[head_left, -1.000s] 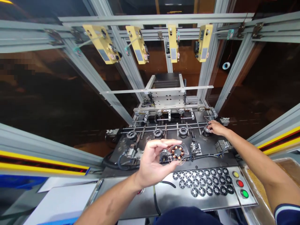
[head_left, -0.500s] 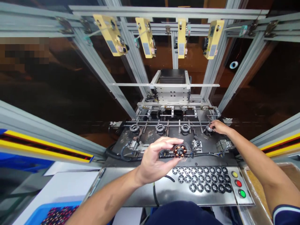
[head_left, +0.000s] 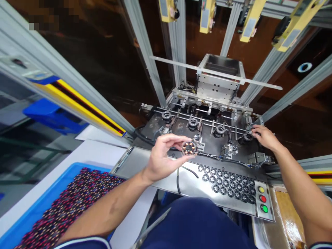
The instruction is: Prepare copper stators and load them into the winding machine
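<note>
My left hand (head_left: pixel 167 157) pinches a motor stator (head_left: pixel 189 148), a round dark ring with copper windings, upright between thumb and fingers above the machine's front edge. My right hand (head_left: pixel 266 138) is closed at the fingertips just over the rightmost ring-shaped holder (head_left: pixel 247 137); a coppery bit shows there, too small to make out. Three more ring holders stand in the row: the left one (head_left: pixel 166 116), the second (head_left: pixel 193 124) and the third (head_left: pixel 219 131). No stator shows in these three.
Several black round parts (head_left: pixel 225 183) lie in rows on the metal front panel (head_left: pixel 145 169). Yellow, red and green buttons (head_left: pixel 263 199) sit at its right end. A blue tray (head_left: pixel 64 173) of many wound parts is at the left. Yellow-black bars and metal posts flank the machine.
The view has swung left and down, bringing the blue tray further into sight. My left hand still holds the stator. My right hand remains at the rightmost holder, its fingertips slightly higher over the ring.
</note>
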Available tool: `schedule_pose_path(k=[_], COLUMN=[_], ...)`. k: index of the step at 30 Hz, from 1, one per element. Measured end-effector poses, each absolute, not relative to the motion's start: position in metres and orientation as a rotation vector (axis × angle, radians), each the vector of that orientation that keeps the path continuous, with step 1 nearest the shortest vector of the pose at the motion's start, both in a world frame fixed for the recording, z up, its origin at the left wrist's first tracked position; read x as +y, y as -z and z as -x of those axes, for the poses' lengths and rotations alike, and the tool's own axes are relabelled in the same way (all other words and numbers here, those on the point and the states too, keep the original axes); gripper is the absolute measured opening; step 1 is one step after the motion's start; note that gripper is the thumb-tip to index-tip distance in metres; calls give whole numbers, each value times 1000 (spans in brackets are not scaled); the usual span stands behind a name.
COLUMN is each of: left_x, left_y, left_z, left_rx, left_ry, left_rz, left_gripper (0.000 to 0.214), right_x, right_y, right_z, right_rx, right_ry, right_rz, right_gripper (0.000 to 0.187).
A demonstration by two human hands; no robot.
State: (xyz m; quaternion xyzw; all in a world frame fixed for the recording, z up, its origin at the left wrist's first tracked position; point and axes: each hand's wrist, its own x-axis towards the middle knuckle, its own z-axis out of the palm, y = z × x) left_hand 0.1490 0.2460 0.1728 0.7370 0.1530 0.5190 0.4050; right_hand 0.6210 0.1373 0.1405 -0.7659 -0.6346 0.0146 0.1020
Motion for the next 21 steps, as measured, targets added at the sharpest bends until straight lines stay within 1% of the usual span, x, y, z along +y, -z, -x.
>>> schedule_pose_path(k=[3,5,8,11,15,18,21], left_x=[252,249,235,220,220,228,230], left_y=[-128,-88,-28,14,38,44,43], left_z=[-99,-61,-12,16,21,14,9], left_rx=[783,1107,1310,1402,1397,1382,1402], left_ry=[-1303,-1166,-1029,-910,-832,-830,-856], left_rz=[-1776,-1718,-1700,-1722,-1776,-1814,-1839], left_gripper=[60,59,52,46,43,40,40], right_x=[123,117,120,138,172,188,178], right_y=[-155,-145,-103,-49,-3,7,5], right_z=[-546,-475,-360,-270,-205,-188,-201], right_rx=[-1891,-1974,-2219,-2396,-2463,-2419,-2367], right_ry=[-8,-114,-344,-489,-545,-497,-438], right_rz=[2088,1925,1692,1538,1465,1516,1563], right_gripper=[25,24,25,20,24,28,27])
